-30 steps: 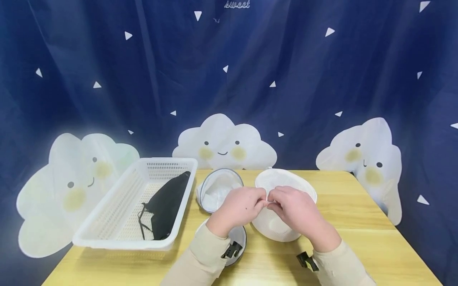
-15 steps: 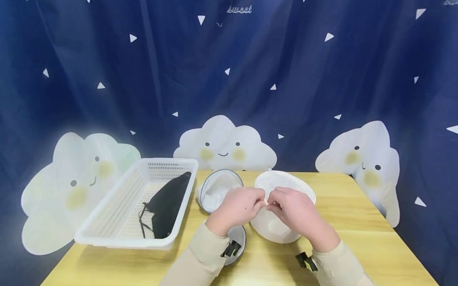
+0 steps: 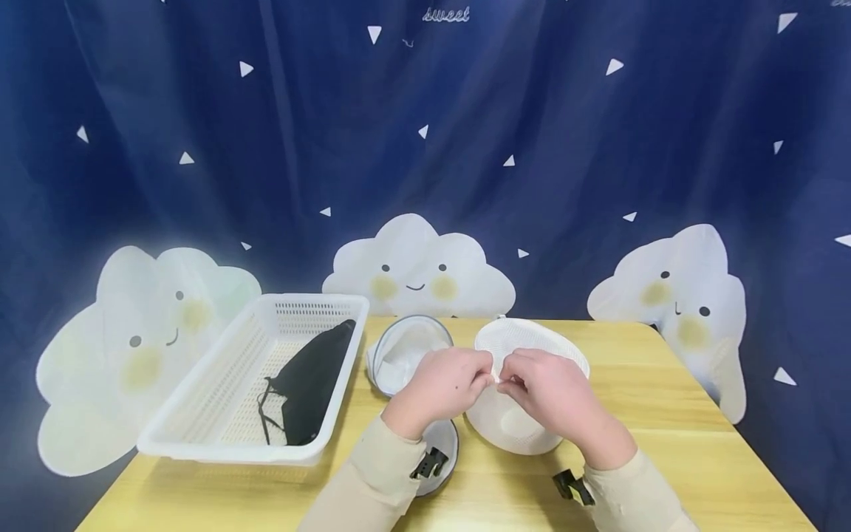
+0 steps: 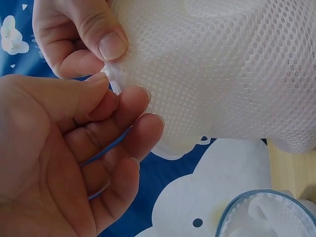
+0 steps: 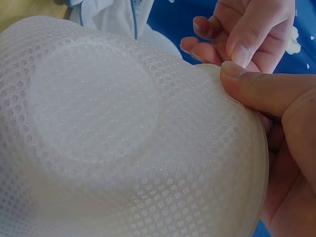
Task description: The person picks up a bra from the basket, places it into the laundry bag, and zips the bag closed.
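Note:
A white mesh laundry bag (image 3: 515, 428) with a rounded, stiff shape is held up over the table in the head view. My left hand (image 3: 444, 386) pinches a small white tab at the bag's edge, which looks like a zipper pull (image 4: 115, 84); its other fingers curl loosely. Beside it, my right hand (image 3: 555, 388) grips the bag's rim between thumb and fingers. The two hands' fingertips nearly meet there. In the right wrist view, the bag's round flat end (image 5: 94, 101) faces the camera, and the right thumb (image 5: 247, 84) presses on the edge.
A white plastic basket (image 3: 226, 452) on the left contains a black strapped garment (image 3: 312, 391). Behind my left hand stands a white mesh bag with a blue-grey rim (image 3: 408, 347). Another dark-rimmed white item (image 3: 444, 443) lies under my left wrist. A blue cloud-printed curtain (image 3: 425, 170) hangs behind the table.
Both hands stay almost in place, pinching the bag's edge. The right hand shifts very slightly to the right, and the head view has tilted a little.

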Tool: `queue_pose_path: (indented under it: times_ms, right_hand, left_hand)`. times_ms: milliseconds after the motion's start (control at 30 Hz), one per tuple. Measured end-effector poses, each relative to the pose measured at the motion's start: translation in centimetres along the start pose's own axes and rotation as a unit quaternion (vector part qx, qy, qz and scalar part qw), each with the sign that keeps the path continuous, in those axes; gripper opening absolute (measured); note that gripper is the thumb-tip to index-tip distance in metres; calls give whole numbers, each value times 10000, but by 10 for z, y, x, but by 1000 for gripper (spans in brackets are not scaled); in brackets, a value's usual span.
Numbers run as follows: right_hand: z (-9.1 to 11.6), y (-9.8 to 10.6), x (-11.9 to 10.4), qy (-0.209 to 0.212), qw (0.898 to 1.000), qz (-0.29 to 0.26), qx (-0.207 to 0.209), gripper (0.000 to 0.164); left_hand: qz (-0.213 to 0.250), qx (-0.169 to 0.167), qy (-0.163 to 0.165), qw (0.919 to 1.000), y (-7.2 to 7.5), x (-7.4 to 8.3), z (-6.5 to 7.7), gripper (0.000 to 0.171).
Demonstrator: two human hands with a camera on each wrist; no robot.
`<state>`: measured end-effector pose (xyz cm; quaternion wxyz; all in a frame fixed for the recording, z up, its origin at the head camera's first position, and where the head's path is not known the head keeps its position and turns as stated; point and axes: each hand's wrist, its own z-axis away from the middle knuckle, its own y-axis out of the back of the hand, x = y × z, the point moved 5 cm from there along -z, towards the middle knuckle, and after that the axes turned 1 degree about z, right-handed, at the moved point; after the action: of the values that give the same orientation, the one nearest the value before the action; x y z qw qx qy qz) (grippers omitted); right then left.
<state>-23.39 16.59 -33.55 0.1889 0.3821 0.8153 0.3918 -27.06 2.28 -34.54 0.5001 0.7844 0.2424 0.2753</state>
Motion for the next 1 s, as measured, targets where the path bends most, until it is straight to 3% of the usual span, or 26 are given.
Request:
queue_pose_path:
  times_ms: [433, 733, 1000]
  right_hand:
    - [1, 5, 6, 22, 10000, 6, -46, 33]
    - [1, 8, 7, -56, 9992, 98, -375, 38]
    - [0, 3, 9, -306, 9969, 32, -730, 37]
  left_hand:
    - [-27, -18, 133, 9999, 3, -7, -4, 29]
    - [1, -24, 237, 9997, 3, -10, -2, 27]
    - [63, -45, 45, 10000, 5, -6, -1, 28]
